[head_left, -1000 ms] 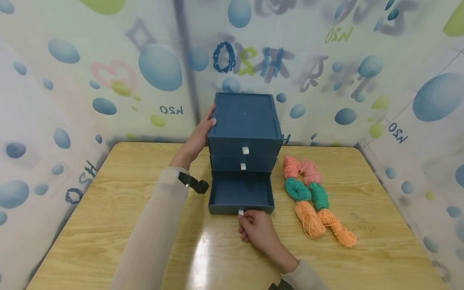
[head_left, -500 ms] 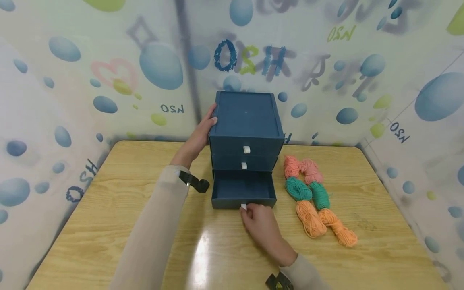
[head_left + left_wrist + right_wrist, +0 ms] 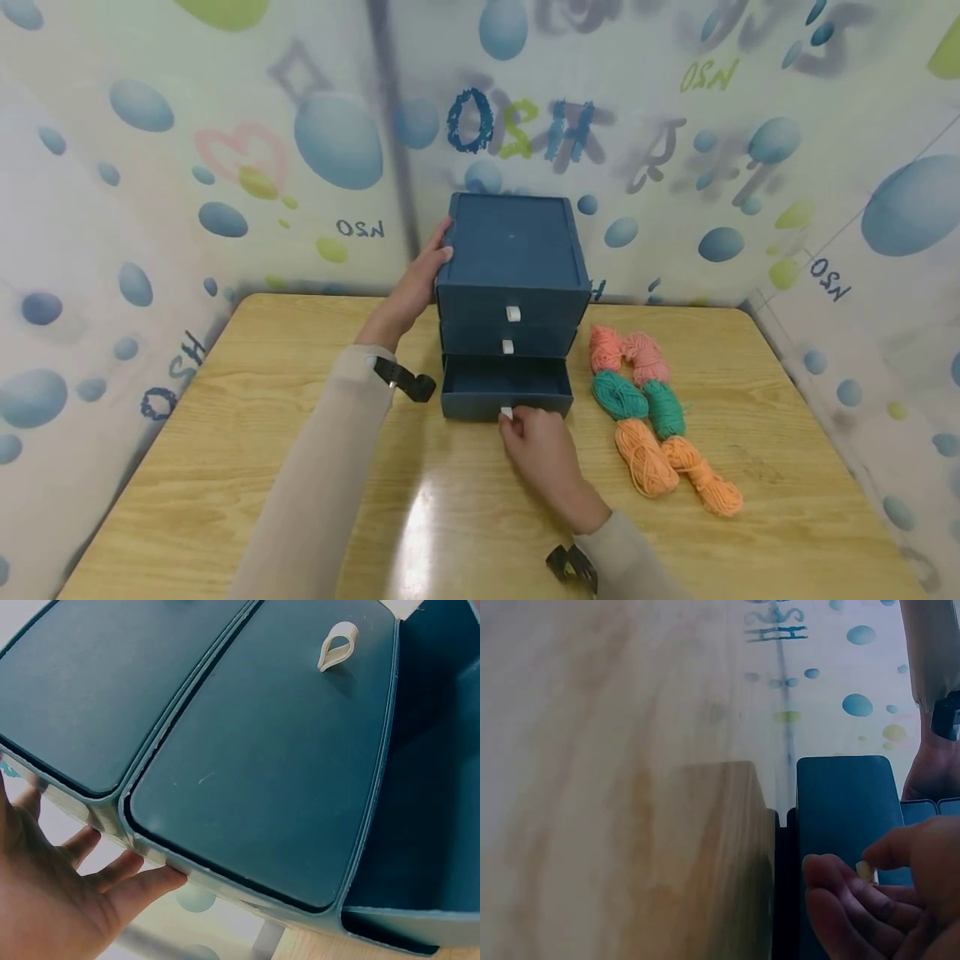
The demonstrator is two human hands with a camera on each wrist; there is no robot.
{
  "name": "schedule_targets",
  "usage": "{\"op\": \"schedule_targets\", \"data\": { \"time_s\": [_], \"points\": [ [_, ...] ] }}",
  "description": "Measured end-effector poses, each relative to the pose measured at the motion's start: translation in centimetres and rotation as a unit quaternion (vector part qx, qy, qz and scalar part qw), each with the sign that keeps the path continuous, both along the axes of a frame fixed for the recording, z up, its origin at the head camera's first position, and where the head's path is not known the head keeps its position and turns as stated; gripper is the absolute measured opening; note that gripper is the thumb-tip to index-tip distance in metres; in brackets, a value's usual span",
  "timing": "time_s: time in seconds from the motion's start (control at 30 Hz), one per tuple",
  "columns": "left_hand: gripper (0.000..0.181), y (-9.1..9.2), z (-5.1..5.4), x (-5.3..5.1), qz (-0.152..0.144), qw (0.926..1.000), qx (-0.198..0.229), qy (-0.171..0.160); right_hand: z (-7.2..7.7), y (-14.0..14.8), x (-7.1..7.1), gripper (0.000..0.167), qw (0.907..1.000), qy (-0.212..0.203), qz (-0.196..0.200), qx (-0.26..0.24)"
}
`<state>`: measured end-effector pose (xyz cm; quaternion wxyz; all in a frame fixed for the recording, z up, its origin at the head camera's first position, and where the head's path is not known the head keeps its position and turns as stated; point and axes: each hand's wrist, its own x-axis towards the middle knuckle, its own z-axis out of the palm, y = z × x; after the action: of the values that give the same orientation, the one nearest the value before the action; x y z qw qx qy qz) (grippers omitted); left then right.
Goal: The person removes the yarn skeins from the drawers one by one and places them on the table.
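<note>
A dark blue cabinet [image 3: 513, 242] of stacked drawers stands at the back middle of the table. Its bottom drawer [image 3: 472, 407] is partly out, and nothing shows inside it. My right hand [image 3: 546, 454] pinches the white pull tab [image 3: 866, 871] on that drawer's front between thumb and curled fingers. Against the cabinet's left side rests my left hand [image 3: 412, 287]; in the left wrist view its fingers [image 3: 154, 883] lie fairly straight along the wall. The two upper drawers are closed, each with a white loop tab [image 3: 339, 646].
To the right of the cabinet lie several yarn skeins in pairs: pink skeins [image 3: 645, 358], green skeins [image 3: 620, 395] and orange skeins [image 3: 647, 458]. The wooden table [image 3: 225, 467] meets a patterned wall [image 3: 315, 225] behind the cabinet.
The bottom drawer has slid partway back into the cabinet, with my right hand moving forward at its tab. My left hand has stayed against the cabinet's side.
</note>
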<state>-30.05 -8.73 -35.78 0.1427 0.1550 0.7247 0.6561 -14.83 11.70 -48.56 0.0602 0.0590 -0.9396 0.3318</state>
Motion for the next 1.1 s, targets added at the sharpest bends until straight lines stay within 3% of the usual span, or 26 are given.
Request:
{"op": "schedule_targets", "data": {
  "time_s": [0.27, 0.57, 0.83, 1.1],
  "points": [
    [0.062, 0.0, -0.1, 0.0, -0.003, 1.0, 0.001, 0.001, 0.2, 0.0, -1.1, 0.026, 1.0, 0.001, -0.01, 0.001],
    [0.062, -0.1, -0.2, -0.2, -0.002, 1.0, 0.005, 0.0, 0.2, -0.2, -2.7, 0.038, 0.9996, 0.02, -0.019, 0.002],
    [0.059, 0.0, -2.0, -1.6, 0.01, 0.9999, -0.003, -0.003, -0.4, -0.1, -4.3, 0.04, 0.9991, 0.032, -0.026, 0.003],
    [0.058, -0.1, -2.3, -1.9, 0.012, 0.9999, -0.001, 0.007, -0.4, -0.1, -5.2, 0.044, 0.9991, 0.032, -0.026, 0.003]
  ]
}}
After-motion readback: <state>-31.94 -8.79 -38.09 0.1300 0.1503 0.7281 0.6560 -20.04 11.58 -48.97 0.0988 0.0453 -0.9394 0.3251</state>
